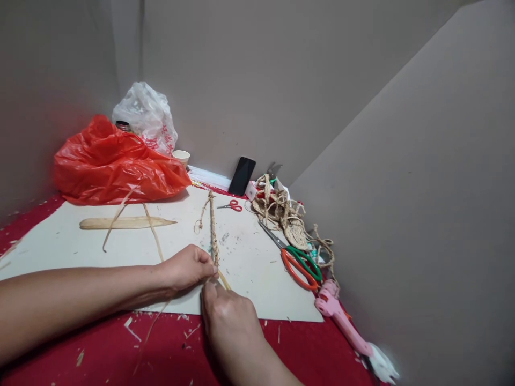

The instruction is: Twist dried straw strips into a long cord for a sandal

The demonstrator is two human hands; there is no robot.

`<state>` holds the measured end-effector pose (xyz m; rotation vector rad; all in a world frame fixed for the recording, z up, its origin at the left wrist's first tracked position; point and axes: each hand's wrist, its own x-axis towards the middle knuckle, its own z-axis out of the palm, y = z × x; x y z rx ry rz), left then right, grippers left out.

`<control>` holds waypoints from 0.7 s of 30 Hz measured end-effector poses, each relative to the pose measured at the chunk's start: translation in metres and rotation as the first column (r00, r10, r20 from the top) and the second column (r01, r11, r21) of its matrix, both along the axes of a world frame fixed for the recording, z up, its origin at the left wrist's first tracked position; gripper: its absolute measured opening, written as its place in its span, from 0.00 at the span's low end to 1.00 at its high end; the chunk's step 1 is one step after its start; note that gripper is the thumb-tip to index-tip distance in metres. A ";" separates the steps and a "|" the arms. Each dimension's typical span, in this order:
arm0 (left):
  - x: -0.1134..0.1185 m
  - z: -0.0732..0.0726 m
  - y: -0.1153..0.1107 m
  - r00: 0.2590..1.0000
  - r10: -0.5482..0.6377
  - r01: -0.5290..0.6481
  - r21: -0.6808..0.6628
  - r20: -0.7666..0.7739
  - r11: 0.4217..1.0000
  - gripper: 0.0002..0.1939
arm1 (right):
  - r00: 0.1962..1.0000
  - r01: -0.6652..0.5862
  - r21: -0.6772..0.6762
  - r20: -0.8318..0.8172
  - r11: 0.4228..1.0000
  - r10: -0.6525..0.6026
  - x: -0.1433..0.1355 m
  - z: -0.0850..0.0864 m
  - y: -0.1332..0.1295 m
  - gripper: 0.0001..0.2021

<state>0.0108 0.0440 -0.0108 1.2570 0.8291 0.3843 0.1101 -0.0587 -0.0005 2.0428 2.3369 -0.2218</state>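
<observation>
A thin braided straw cord (213, 225) runs away from me along the white board, with a small loose loop near its far end. Its near end is pinched in the closed fingers of my left hand (192, 268). Just below, my right hand (227, 313) is closed at the same end, where pale straw strands (224, 280) stick out between the hands. My right fingertips are partly hidden behind the hand. Left of the cord lie a flat dried leaf strip (124, 223) and a few loose thin strips (153, 233).
The white board (257, 300) lies on a red cloth (177, 351) strewn with scraps. To the right are small scissors (234, 206), large scissors (300, 262), braided straw pieces (292, 225) and a pink glue gun (346, 319). Behind are a red bag (120, 166), a paper cup (182, 156) and a phone (242, 176).
</observation>
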 end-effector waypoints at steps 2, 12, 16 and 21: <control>-0.001 0.002 0.001 1.000 -0.005 0.005 0.004 -0.030 1.000 0.09 | 0.979 -0.095 -0.058 -0.187 0.994 0.083 0.002 0.008 -0.014 0.06; -0.001 0.004 0.004 0.983 -0.138 0.144 -0.047 0.121 0.988 0.14 | 0.412 0.261 -0.220 -0.855 0.940 -0.315 0.055 0.011 0.028 0.19; -0.002 -0.001 0.008 0.974 -0.190 0.181 0.075 0.125 0.981 0.14 | 0.276 -0.025 -0.459 -0.857 0.888 -0.435 0.053 0.000 0.044 0.20; -0.006 0.001 0.016 0.953 -0.299 0.299 0.286 -0.045 0.910 0.13 | 0.340 -0.124 -0.503 -0.831 0.855 -0.440 0.059 -0.003 0.048 0.23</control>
